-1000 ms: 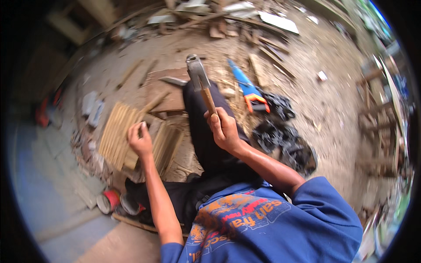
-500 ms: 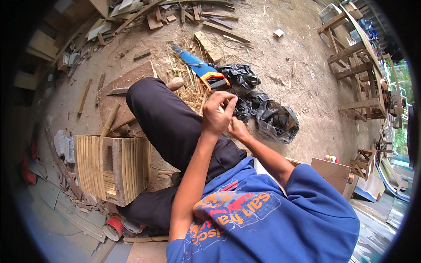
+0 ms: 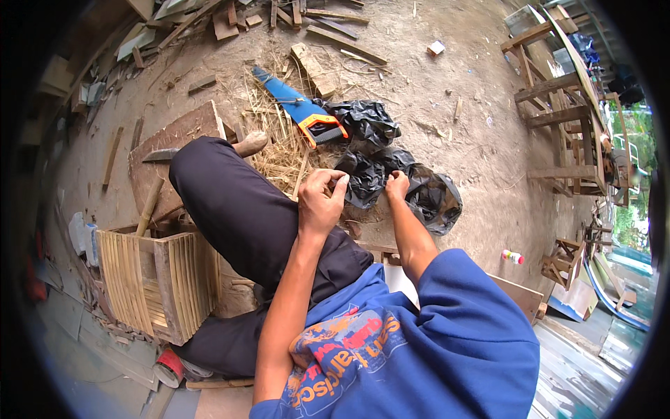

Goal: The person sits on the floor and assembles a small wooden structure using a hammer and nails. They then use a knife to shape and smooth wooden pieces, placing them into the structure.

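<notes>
My left hand (image 3: pixel 323 202) is raised above my thigh, its fingers curled in with the thumb against them. Anything it pinches is too small to make out. My right hand (image 3: pixel 397 185) reaches over the crumpled black plastic bags (image 3: pixel 436 202), fingertips pressed together at the edge of the plastic. Whether it grips the plastic or something in it I cannot tell. Beyond the hands lies a handsaw (image 3: pixel 296 105) with a blue blade and an orange and black handle. A slatted wooden box frame (image 3: pixel 150 283) stands at the left, a wooden stick (image 3: pixel 150 206) standing up at its far side.
A curved blade (image 3: pixel 160 155) and a wooden handle (image 3: pixel 251 144) show on either side of my knee. Wood shavings (image 3: pixel 283 160) and a wood block (image 3: pixel 313 70) lie near the saw. Wooden trestles (image 3: pixel 558 115) stand at the right. A red can (image 3: pixel 169 367) sits at lower left.
My right hand has moved away from my left hand, to the right and onto the black bags. The left hand stays curled. The whole view has shifted a little.
</notes>
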Demonstrator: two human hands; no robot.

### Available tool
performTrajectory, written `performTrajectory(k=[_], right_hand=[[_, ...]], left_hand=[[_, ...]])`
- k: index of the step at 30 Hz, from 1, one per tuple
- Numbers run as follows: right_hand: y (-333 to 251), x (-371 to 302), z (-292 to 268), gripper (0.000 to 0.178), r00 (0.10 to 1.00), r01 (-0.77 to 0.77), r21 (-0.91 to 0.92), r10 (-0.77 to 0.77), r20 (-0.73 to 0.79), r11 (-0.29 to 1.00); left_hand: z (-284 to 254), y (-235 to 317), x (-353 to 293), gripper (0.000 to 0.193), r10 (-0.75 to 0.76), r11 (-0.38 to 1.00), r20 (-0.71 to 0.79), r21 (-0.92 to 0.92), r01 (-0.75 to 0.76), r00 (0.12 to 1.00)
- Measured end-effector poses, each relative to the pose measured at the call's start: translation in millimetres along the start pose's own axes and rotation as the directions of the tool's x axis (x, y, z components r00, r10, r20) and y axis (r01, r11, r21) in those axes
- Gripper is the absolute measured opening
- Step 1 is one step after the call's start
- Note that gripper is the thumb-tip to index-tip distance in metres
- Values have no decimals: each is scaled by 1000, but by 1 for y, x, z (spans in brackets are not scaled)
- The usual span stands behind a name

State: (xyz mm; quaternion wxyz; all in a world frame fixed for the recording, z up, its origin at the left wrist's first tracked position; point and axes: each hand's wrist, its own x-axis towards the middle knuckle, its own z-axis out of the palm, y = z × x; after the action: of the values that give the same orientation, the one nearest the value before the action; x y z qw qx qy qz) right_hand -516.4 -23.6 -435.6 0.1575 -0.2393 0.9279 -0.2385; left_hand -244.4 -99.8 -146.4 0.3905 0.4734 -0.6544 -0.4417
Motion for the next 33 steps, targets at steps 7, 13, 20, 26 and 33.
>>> performTrajectory(k=[7,13,20,26,33], right_hand=[[-4,0,18,28,997,62,-182,-52,61,981],[0,6,9,17,998,36,-151,-27,58,988],[-75,-17,-38,18,926,337,186,-289,-243,923],[-242,-136,-109,21,748,-446,892,-518,415,71],[-271,-188,-128,22,618,-674,738,-576,534,-38]], left_hand=[[-2,0,0,8,7,1000,-53,-25,-8,999],[2,0,1,9,-13,1000,-56,-18,12,998],[3,-11,3,13,-38,999,-145,1,39,989],[-8,-8,7,24,-167,944,-297,-324,65,940],[-18,-11,-2,19,-67,914,-345,-397,-80,936]])
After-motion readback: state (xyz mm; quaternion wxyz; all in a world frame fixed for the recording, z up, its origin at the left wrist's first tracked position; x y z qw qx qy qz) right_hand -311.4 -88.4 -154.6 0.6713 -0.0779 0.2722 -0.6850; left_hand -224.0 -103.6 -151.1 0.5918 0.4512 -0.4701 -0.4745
